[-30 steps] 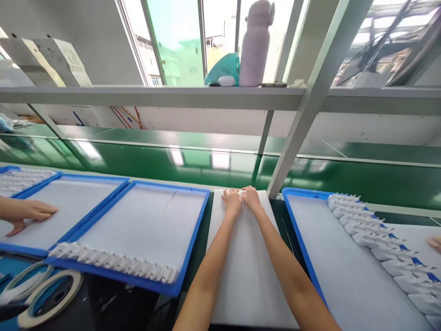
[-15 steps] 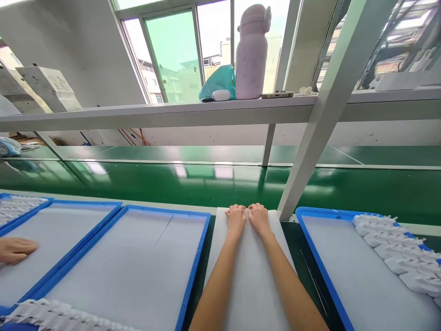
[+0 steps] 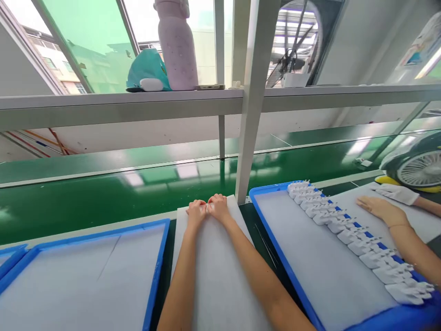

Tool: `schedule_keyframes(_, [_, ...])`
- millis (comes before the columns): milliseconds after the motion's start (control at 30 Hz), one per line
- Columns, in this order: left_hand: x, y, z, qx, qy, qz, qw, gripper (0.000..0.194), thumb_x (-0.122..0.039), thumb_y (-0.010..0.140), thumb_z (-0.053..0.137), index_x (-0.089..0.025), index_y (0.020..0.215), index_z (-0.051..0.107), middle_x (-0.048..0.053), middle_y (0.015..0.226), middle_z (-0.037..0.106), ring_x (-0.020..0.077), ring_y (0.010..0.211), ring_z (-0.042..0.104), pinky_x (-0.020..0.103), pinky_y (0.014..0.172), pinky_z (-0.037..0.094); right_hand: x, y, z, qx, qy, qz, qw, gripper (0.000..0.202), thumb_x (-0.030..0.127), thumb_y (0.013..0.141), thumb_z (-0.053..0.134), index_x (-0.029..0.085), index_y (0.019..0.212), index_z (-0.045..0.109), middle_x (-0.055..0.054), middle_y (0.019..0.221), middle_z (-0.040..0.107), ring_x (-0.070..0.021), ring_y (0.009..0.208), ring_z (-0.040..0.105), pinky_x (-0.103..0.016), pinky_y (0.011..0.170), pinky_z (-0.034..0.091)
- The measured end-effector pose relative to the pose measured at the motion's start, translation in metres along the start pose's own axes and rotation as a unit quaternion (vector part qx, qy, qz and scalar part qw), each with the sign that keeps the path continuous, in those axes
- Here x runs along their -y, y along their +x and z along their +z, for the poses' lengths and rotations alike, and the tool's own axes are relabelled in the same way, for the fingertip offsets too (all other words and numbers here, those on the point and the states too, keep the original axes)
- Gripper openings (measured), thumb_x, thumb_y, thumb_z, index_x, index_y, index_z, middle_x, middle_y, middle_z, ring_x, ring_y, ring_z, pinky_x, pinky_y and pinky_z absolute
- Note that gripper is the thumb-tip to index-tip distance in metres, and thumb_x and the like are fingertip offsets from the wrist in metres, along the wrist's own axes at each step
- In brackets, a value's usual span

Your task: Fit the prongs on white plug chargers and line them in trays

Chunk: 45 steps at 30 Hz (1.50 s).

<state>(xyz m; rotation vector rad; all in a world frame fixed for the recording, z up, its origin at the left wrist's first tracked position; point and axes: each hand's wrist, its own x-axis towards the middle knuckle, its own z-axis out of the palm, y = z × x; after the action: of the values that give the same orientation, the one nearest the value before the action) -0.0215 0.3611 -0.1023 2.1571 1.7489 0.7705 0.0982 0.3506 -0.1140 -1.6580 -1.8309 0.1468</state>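
My left hand (image 3: 197, 213) and my right hand (image 3: 218, 208) rest side by side at the far end of a long white board (image 3: 213, 276). The fingers of both curl over its far edge, and the fingertips nearly meet. Whether anything small is between the fingers cannot be made out. To the right lies a blue-rimmed tray (image 3: 275, 243) with a white lining, and a row of white folded pieces (image 3: 347, 230) runs along its right side. On the left is another blue-rimmed tray (image 3: 158, 257) with a bare white lining.
A metal post (image 3: 250, 115) rises just beyond the board and joins a shelf (image 3: 138, 110) holding a pink bottle (image 3: 178, 50) and a teal item (image 3: 148, 69). Another person's hands (image 3: 382, 209) are at the right, near a fan (image 3: 418, 163). A green surface (image 3: 103, 188) runs behind.
The view has turned to the right, bringing the other person's hands and the fan into sight. My hands remain at the board's far end.
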Motion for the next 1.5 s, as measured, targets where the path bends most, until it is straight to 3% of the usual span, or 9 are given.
schedule_keyframes(200, [0.001, 0.006, 0.003, -0.001, 0.008, 0.018, 1.0, 0.019, -0.026, 0.086, 0.044, -0.019, 0.088, 0.061, 0.009, 0.1, 0.061, 0.0262, 0.102, 0.049, 0.036, 0.08, 0.034, -0.004, 0.006, 0.0, 0.012, -0.002, -0.004, 1.0, 0.019, 0.033, 0.088, 0.054, 0.015, 0.089, 0.059, -0.003, 0.095, 0.058, -0.0194, 0.096, 0.052, -0.038, 0.088, 0.037])
schedule_keyframes(867, [0.001, 0.009, 0.011, -0.013, 0.045, 0.044, 0.998, 0.018, -0.025, 0.085, 0.043, -0.018, 0.088, 0.06, 0.008, 0.1, 0.061, 0.0261, 0.101, 0.049, 0.035, 0.078, 0.033, -0.012, 0.013, 0.004, 0.032, 0.017, 0.007, 0.999, 0.02, 0.032, 0.09, 0.054, 0.013, 0.093, 0.06, -0.005, 0.099, 0.06, -0.0185, 0.096, 0.057, -0.04, 0.087, 0.045])
schedule_keyframes(1500, [-0.005, 0.006, 0.012, -0.046, 0.067, 0.068, 0.994, 0.018, -0.024, 0.085, 0.045, -0.018, 0.08, 0.061, 0.006, 0.094, 0.063, 0.0258, 0.098, 0.05, 0.037, 0.077, 0.03, -0.008, 0.007, 0.0, 0.037, -0.049, -0.019, 0.998, 0.02, 0.031, 0.091, 0.053, 0.013, 0.096, 0.059, -0.005, 0.1, 0.06, -0.0195, 0.097, 0.056, -0.041, 0.088, 0.043])
